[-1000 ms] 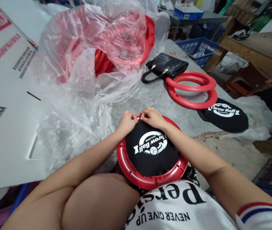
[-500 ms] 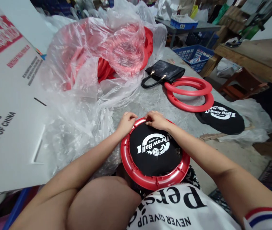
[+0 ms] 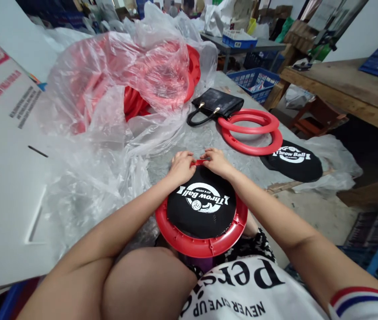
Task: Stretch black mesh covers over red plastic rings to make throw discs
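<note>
L hand [image 3: 181,167] and R hand [image 3: 218,162] are slightly apart, both touching the far rim of a red plastic ring frame [image 3: 195,250], fingers bent over it, a short stretch of rim showing btwn them. Can't tell if either clamps the rim or just presses. Frame is in front of the torso, near side over the lap, far side by the edge of the grey tabletop [image 3: 205,140]. Black "Throw Ball" mesh disc [image 3: 202,226] lies inside the frame, white print upside down from this POV.

Further up the table: 2 red rings [image 3: 268,148], overlapping, next to a blk handbag [image 3: 222,101]. Spare blk "Throw Ball" discs [image 3: 304,168] at the R edge, by the rings. Big clear plastic bag [image 3: 109,149] w/ more red rings [image 3: 133,104] top L; white printed carton [image 3: 9,222] far L.
</note>
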A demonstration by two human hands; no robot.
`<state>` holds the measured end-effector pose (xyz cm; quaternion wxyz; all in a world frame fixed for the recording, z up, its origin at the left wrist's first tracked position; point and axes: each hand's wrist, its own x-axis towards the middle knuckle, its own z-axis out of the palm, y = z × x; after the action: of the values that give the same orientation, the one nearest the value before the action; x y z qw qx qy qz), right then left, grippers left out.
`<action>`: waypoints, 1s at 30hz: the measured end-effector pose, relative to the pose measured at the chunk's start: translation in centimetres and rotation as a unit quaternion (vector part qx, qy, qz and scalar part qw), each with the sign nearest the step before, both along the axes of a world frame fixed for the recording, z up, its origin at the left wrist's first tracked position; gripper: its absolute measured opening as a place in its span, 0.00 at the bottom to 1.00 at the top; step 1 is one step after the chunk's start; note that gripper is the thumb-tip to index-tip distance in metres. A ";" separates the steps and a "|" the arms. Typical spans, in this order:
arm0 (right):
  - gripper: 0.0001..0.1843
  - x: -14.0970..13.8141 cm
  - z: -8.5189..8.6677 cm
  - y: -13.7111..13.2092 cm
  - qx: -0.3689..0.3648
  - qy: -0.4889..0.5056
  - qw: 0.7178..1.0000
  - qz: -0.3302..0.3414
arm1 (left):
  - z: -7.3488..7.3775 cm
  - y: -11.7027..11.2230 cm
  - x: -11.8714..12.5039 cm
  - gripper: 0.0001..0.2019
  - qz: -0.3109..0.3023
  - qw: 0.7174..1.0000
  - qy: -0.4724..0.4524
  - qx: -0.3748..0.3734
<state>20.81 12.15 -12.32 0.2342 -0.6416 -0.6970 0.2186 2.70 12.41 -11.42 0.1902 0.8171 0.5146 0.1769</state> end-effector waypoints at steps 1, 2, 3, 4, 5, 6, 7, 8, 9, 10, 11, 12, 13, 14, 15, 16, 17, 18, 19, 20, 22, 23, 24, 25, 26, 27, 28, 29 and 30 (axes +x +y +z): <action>0.10 -0.3 -0.2 0.2 -0.008 0.009 1.000 -0.012 | -0.2 0.4 0.1 0.11 0.001 1.000 -0.011 -0.024; 0.09 -0.5 -0.5 0.3 -0.015 0.015 1.000 -0.022 | -0.4 0.7 0.3 0.09 0.004 0.998 -0.027 -0.048; 0.08 -0.6 -0.7 0.3 -0.019 0.019 0.999 -0.027 | -0.7 0.9 0.3 0.07 0.009 0.997 -0.045 -0.067; 0.07 -0.7 -0.9 0.1 -0.020 0.021 0.999 -0.028 | -1.1 1.1 0.4 0.06 0.015 0.995 -0.064 -0.079; 0.06 -0.7 -1.1 -0.1 -0.018 0.024 0.999 -0.027 | -1.4 1.2 0.4 0.06 0.023 0.993 -0.080 -0.082; 0.06 -0.7 -1.2 -0.3 -0.016 0.027 0.999 -0.024 | -1.7 1.2 0.5 0.05 0.032 0.992 -0.092 -0.080; 0.05 -0.6 -1.3 -0.4 -0.014 0.029 0.999 -0.021 | -2.0 1.2 0.5 0.05 0.039 0.991 -0.101 -0.076; 0.05 -0.6 -1.3 -0.5 -0.015 0.030 0.999 -0.018 | -2.2 1.1 0.5 0.05 0.044 0.991 -0.106 -0.072; 0.04 -0.5 -1.3 -0.5 -0.016 0.030 0.999 -0.017 | -2.4 1.1 0.6 0.05 0.048 0.990 -0.111 -0.070; 0.03 -0.5 -1.3 -0.5 -0.016 0.030 0.999 -0.015 | -2.5 1.1 0.6 0.05 0.050 0.989 -0.116 -0.071; 0.03 -0.4 -1.3 -0.5 -0.016 0.030 0.999 -0.013 | -2.6 1.1 0.6 0.05 0.053 0.989 -0.121 -0.072; 0.02 -0.4 -1.3 -0.4 -0.017 0.031 0.999 -0.012 | -2.6 1.1 0.6 0.05 0.055 0.988 -0.125 -0.072; 0.02 -0.4 -1.3 -0.4 -0.018 0.033 0.999 -0.013 | -2.7 1.1 0.6 0.05 0.056 0.988 -0.128 -0.072; 0.02 -0.4 -1.4 -0.3 -0.019 0.035 0.999 -0.014 | -2.7 1.1 0.6 0.05 0.058 0.987 -0.130 -0.071; 0.03 -0.3 -1.4 -0.3 -0.020 0.038 0.999 -0.014 | -2.7 1.1 0.6 0.05 0.059 0.987 -0.131 -0.070; 0.03 -0.3 -1.4 -0.3 -0.021 0.039 0.999 -0.015 | -2.7 1.1 0.6 0.05 0.060 0.987 -0.132 -0.071; 0.03 -0.3 -1.4 -0.3 -0.021 0.041 0.999 -0.016 | -2.6 1.1 0.6 0.05 0.062 0.987 -0.133 -0.072; 0.03 -0.3 -1.4 -0.4 -0.022 0.043 0.999 -0.017 | -2.6 1.0 0.6 0.05 0.064 0.986 -0.133 -0.073; 0.03 -0.3 -1.4 -0.4 -0.023 0.044 0.999 -0.018 | -2.5 1.0 0.6 0.05 0.066 0.986 -0.133 -0.075; 0.03 -0.4 -1.3 -0.5 -0.024 0.046 0.998 -0.020 | -2.4 0.9 0.6 0.05 0.069 0.986 -0.133 -0.076; 0.03 -0.4 -1.2 -0.5 -0.025 0.047 0.998 -0.025 | -2.3 0.8 0.7 0.05 0.077 0.986 -0.130 -0.076; 0.03 -0.4 -1.1 -0.6 -0.024 0.047 0.998 -0.028 | -2.2 0.8 0.7 0.05 0.079 0.985 -0.129 -0.077; 0.03 -0.5 -1.1 -0.6 -0.024 0.047 0.998 -0.030 | -2.2 0.8 0.7 0.05 0.080 0.985 -0.128 -0.078; 0.03 -0.5 -1.0 -0.6 -0.023 0.046 0.998 -0.032 | -2.2 0.7 0.8 0.06 0.082 0.985 -0.127 -0.079; 0.04 -0.5 -1.0 -0.7 -0.024 0.045 0.998 -0.033 | -2.1 0.7 0.8 0.06 0.084 0.985 -0.126 -0.080; 0.04 -0.6 -0.9 -0.7 -0.026 0.044 0.998 -0.035 | -2.1 0.7 0.8 0.06 0.087 0.985 -0.123 -0.080; 0.04 -0.6 -0.8 -0.7 -0.029 0.042 0.998 -0.037 | -2.1 0.7 0.9 0.06 0.091 0.985 -0.119 -0.080; 0.04 -0.6 -0.8 -0.7 -0.031 0.040 0.998 -0.039 | -2.0 0.7 0.9 0.06 0.096 0.986 -0.114 -0.079; 0.04 -0.6 -0.8 -0.7 -0.033 0.039 0.998 -0.040 | -2.0 0.6 1.0 0.06 0.100 0.986 -0.109 -0.077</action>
<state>20.18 11.42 -13.09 0.2480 -0.6676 -0.6534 0.2567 3.68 13.05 -13.42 0.2891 0.7201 0.5821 0.2428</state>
